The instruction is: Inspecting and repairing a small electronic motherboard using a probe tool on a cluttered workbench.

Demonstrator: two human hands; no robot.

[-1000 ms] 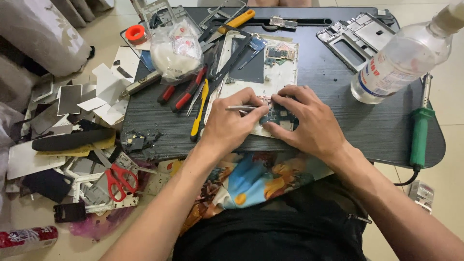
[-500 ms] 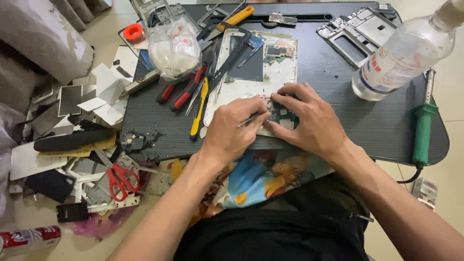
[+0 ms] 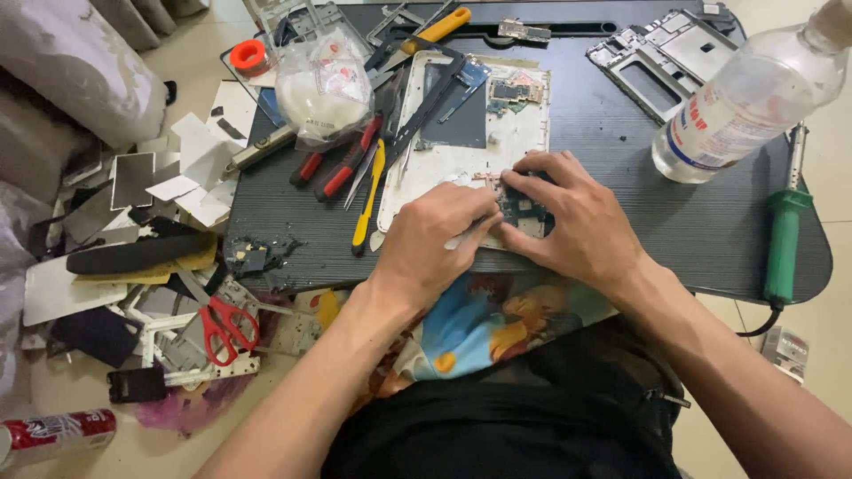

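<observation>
left hand (image 3: 435, 239) grips thin metal tool (image 3: 469, 232) | right hand (image 3: 568, 213) presses fingers on circuit board (image 3: 522, 208) | spot: white tray (image 3: 461, 160), near front edge of dark worktop (image 3: 621, 177)

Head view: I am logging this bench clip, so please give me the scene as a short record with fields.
Surface: dark ribbed table, cluttered
Left hand: holds a thin metal tool, tip towards the circuit board
Right hand: fingers pressed down on a small circuit board
Under the board: white opened device shell
Left of the hands: yellow-handled tool, red-handled screwdrivers, clear plastic bag
Right side: clear plastic bottle lying tilted, green-handled soldering iron
Floor at left: red scissors among scrap parts
</observation>
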